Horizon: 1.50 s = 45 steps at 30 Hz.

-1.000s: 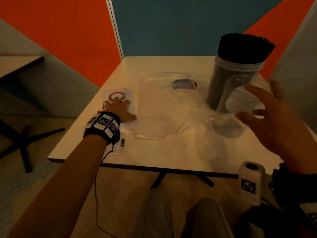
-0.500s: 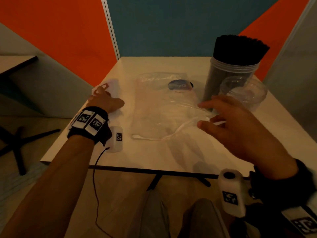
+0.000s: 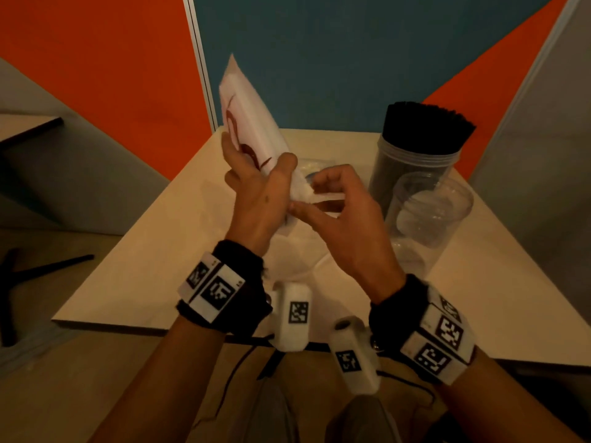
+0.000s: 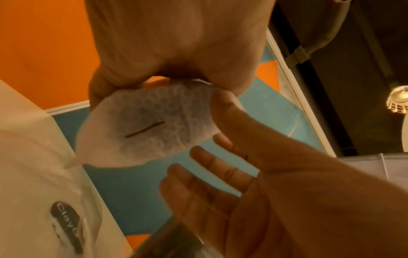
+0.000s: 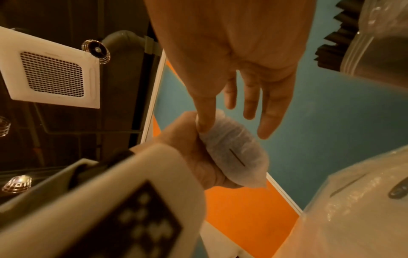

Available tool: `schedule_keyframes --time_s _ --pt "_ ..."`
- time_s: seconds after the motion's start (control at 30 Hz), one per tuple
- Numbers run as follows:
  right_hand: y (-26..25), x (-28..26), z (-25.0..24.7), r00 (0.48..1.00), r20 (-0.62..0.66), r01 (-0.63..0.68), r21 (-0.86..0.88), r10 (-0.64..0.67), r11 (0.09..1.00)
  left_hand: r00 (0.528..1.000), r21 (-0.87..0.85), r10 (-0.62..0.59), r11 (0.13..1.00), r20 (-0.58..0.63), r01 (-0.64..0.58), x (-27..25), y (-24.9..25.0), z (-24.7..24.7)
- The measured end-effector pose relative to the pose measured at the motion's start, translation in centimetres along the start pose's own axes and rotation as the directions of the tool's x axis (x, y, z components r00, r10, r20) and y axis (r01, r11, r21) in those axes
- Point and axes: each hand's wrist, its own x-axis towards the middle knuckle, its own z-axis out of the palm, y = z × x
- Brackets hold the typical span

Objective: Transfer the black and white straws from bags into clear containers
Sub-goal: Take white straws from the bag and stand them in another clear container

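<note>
My left hand [image 3: 256,193] grips a bag of white straws [image 3: 246,116] with a red logo and holds it tilted upright above the table. Both wrist views show the bag's lower end [image 4: 145,129] [image 5: 234,151] packed with straw ends. My right hand [image 3: 345,219] is at that end: its thumb touches the bag's edge and the other fingers [image 4: 198,153] stay loose and off it. A clear container [image 3: 412,167] at the back right is full of black straws [image 3: 428,126]. An empty clear container [image 3: 428,212] stands in front of it.
A flat empty clear bag [image 4: 64,221] with a dark label lies on the beige table [image 3: 144,266] under my hands. Orange, blue and grey partition walls stand close behind the table. Another table's corner [image 3: 28,129] shows at the far left.
My left hand has lifted the bag of white straws off the table's left side and raised it. My right hand has moved left from the empty container to the bag's lower end.
</note>
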Motion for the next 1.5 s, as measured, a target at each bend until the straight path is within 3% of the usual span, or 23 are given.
schedule_keyframes --time_s 0.13,0.27,0.33,0.4,0.47,0.53,0.67,0.8,0.9,0.97,1.07,1.27,1.37,1.43,1.5 --pt "0.1 -0.5 -0.6 0.993 -0.015 0.114 0.084 -0.114 0.990 0.999 -0.053 0.003 0.999 0.050 -0.001 -0.9 -0.2 1.1" --pt "1.0 0.1 -2.0 0.988 -0.057 0.150 0.078 -0.146 0.986 0.990 -0.045 0.028 0.999 0.136 -0.022 -1.0 -0.6 1.0" --pt "1.4 0.7 -3.0 0.984 -0.105 0.153 0.084 -0.144 0.985 0.987 0.056 0.068 0.995 0.147 -0.077 -1.1 -0.6 0.6" --pt "1.6 1.4 -3.8 0.970 -0.180 0.176 0.048 -0.165 0.983 0.972 0.308 0.183 0.926 0.148 -0.221 -1.4 -0.8 0.1" --pt "1.6 1.8 -4.2 0.954 -0.245 0.190 0.036 -0.176 0.981 0.904 0.539 0.375 0.727 0.206 -0.425 -1.5 -0.9 -0.3" --pt "1.5 2.0 -4.4 0.948 -0.263 0.203 0.060 -0.181 0.977 0.823 0.567 0.476 0.602 0.309 -0.562 -1.1 -0.9 -0.3" --pt "1.9 1.9 -4.1 0.952 -0.220 0.222 0.011 -0.214 0.975 0.751 0.480 0.577 0.585 0.321 -0.654 -0.2 -0.7 0.0" --pt "2.4 1.1 -3.8 0.975 -0.115 0.202 0.078 -0.192 0.976 0.672 0.464 0.670 0.508 0.315 -0.725 0.6 -1.1 -0.3" --pt "2.6 1.0 -3.8 0.972 -0.161 0.190 0.101 -0.173 0.976 0.638 0.378 0.676 0.518 0.370 -0.768 0.9 -1.1 -0.2" --pt "2.6 1.1 -3.7 0.971 -0.197 0.165 0.135 -0.137 0.977 0.627 0.238 0.650 0.588 0.429 -0.773 0.6 -1.4 0.1" --pt "2.4 1.2 -3.3 0.973 -0.204 0.137 0.152 -0.105 0.979 0.713 0.000 0.542 0.796 0.444 -0.605 -0.3 -1.7 0.6" --pt "3.1 0.6 -3.9 0.995 -0.104 0.021 0.263 0.007 0.965 0.757 -0.134 0.441 0.891 0.482 -0.434 0.2 -2.3 0.6" --pt "3.7 0.2 -4.4 0.996 -0.093 0.013 0.222 0.008 0.975 0.693 -0.040 0.473 0.840 0.544 -0.542 0.4 -2.9 0.8" --pt "4.2 0.0 -4.5 0.994 -0.104 0.033 0.125 -0.020 0.992 0.608 0.066 0.509 0.731 0.609 -0.679 0.7 -3.4 0.9" --pt "4.6 -0.2 -4.6 0.992 -0.110 0.060 -0.004 -0.060 0.998 0.560 0.159 0.506 0.633 0.656 -0.758 1.0 -4.0 0.5"
